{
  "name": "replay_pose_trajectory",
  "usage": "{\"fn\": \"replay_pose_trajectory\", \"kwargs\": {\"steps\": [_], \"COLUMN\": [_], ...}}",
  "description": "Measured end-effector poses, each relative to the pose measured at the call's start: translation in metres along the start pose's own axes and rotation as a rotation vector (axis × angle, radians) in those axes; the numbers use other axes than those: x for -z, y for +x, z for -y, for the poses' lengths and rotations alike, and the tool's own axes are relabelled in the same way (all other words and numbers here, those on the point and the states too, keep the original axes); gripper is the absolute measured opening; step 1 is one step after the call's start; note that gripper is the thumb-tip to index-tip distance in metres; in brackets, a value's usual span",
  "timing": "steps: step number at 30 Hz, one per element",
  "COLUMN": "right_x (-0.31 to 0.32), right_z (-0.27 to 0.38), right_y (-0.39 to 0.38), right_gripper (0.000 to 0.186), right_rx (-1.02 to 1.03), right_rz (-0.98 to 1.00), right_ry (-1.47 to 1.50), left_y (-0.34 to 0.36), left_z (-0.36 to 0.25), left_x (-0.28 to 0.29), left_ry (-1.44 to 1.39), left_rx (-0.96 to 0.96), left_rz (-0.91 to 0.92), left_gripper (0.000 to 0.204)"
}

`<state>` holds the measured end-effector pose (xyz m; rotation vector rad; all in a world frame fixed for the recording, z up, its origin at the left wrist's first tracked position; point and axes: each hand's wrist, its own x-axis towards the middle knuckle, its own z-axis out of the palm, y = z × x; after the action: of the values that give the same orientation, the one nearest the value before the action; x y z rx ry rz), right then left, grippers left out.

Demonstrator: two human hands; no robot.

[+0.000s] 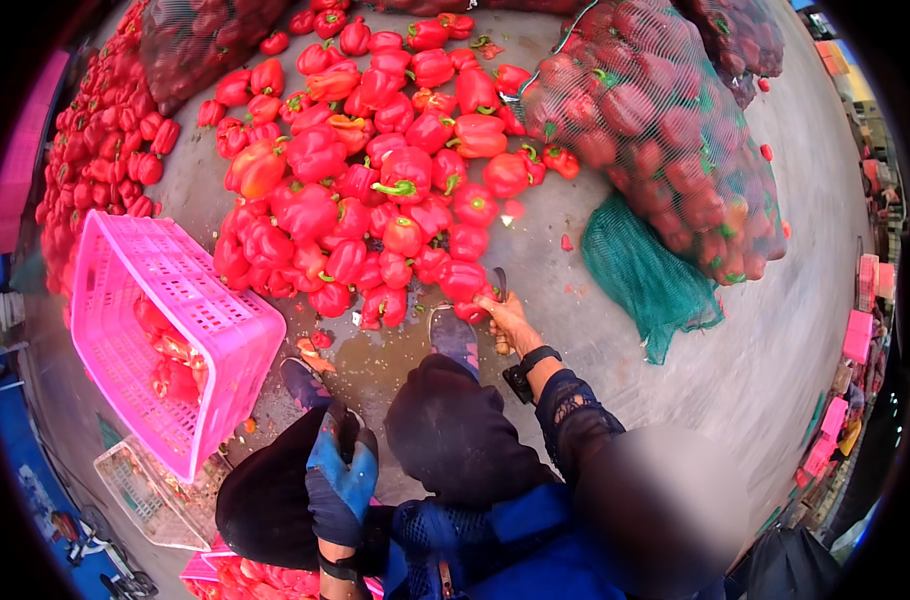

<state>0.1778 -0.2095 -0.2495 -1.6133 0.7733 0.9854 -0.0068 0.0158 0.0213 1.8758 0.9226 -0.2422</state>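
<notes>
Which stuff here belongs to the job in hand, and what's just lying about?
Seems part of the job:
right hand, gripping what looks like a curved knife
red pepper beside its fingers
pepper pile
tipped pink crate, peppers inside

Seems just lying about:
slack green mesh
full mesh sack
translucent crate
orange scrap on the floor

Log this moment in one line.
left hand: blue-gloved, by leg | right hand: holding curved knife, at red peppers | pink crate: on its side

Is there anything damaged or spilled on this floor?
Yes: an orange-red bell pepper fragment lies beside the left shoe, near a wet-looking, speckled patch. It looks odd because most piled red bell peppers appear whole.
</notes>
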Motion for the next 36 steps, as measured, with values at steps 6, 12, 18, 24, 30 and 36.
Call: {"fn": "replay_pose_trajectory", "kwargs": {"steps": [6, 12, 18, 24, 30, 36], "right_x": [0.017, 0.033, -0.024, -0.043, -0.045, -0.060], "right_z": [-0.019, 0.119, 0.190, 0.147, 0.040, 0.029], "right_y": [-0.031, -0.166, -0.307, -0.385, -0.384, -0.420], "right_gripper": [0.058, 0.078, 0.076, 0.053, 0.025, 0.020], "right_rx": [0.248, 0.658, 1.228, 0.892, 1.364, 1.161], "right_rz": [0.014, 0.386, 0.664, 0.863, 0.309, 0.502], "right_ry": [0.261, -0.140, -0.756, -0.607, -0.615, -0.734], "left_y": [-0.005, -0.013, -0.037, -0.073, -0.098, -0.102], "left_z": [0.010, -0.030, -0.092, -0.033, -0.001, 0.022], "left_x": [0.014, 0.024, 0.028, 0.021, 0.012, 0.016], "left_ry": [-0.093, -0.470, -0.554, -1.458, -1.754, -1.244], "left_rx": [-0.038, -0.294, -0.694, -0.422, -0.273, -0.696], "left_rz": [-0.146, -0.134, -0.002, 0.237, 0.115, -0.061], "left_gripper": [0.040, 0.062, 0.095, 0.063, 0.062, 0.062]}}
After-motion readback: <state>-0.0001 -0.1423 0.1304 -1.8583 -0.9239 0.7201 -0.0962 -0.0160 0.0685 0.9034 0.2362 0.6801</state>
